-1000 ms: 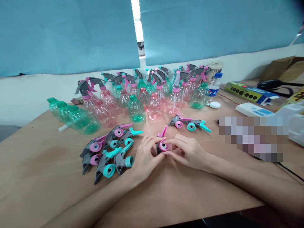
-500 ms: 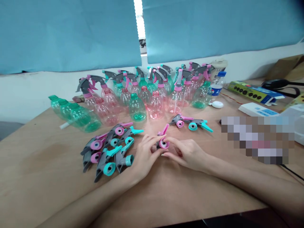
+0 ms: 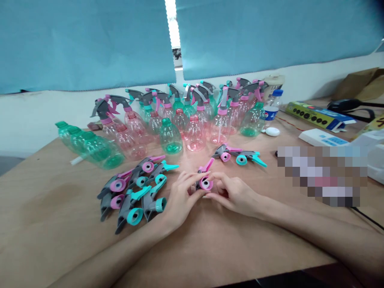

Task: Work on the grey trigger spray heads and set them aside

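Now the left hand (image 3: 183, 195) and right hand (image 3: 238, 193) pinch a spray top (image 3: 199, 183) between nearly closed fingers (image 3: 217, 198), in front of the bottles (image 3: 196, 134). They seem busy with its pink ring (image 3: 207, 184); next needs steady fingers.

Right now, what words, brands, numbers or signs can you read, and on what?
"IAM" or "TAM", unsure: tub.
Round Pepsi-like logo, lettering too small: blue-capped bottle.
Print too blurred to read: box.
Dark character, cut off, unreadable: yellow packet.
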